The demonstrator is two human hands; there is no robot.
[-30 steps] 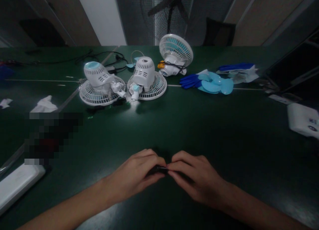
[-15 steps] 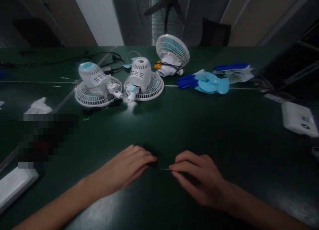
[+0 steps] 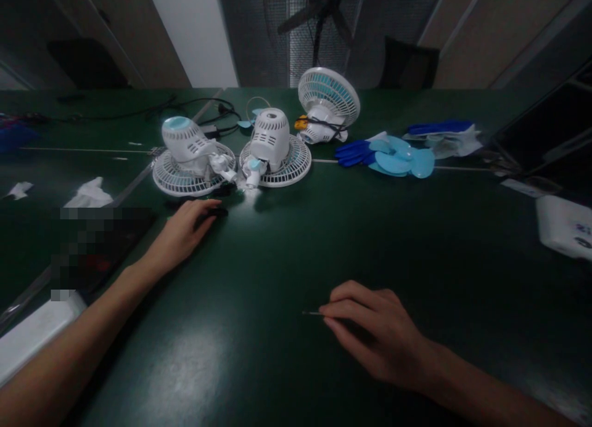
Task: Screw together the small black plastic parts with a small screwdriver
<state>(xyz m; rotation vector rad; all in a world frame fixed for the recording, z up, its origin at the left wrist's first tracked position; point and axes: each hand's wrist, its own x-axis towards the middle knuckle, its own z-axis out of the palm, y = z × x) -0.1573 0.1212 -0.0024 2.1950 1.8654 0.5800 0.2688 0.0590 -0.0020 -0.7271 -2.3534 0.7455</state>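
Note:
My left hand reaches to the front of the left fan, its fingers closed on a small black piece whose kind I cannot make out. My right hand is pinched around a thin metal rod, which sticks out to the left just above the table. Nearest to my left hand lies a white desk fan, grille down. Another white fan lies beside it, also grille down. Under the left fan's front edge are dark items, partly hidden by my hand.
A third fan rests tilted behind, its cord wrapped round it. Light-blue fan blades lie by blue gloves. A white box sits at the right, a white case at the lower left. White tissue lies left.
My left hand has moved away from the right hand, up and left to the left fan, carrying the small black piece. My right hand stays nearly in place with the rod. The view has shifted slightly.

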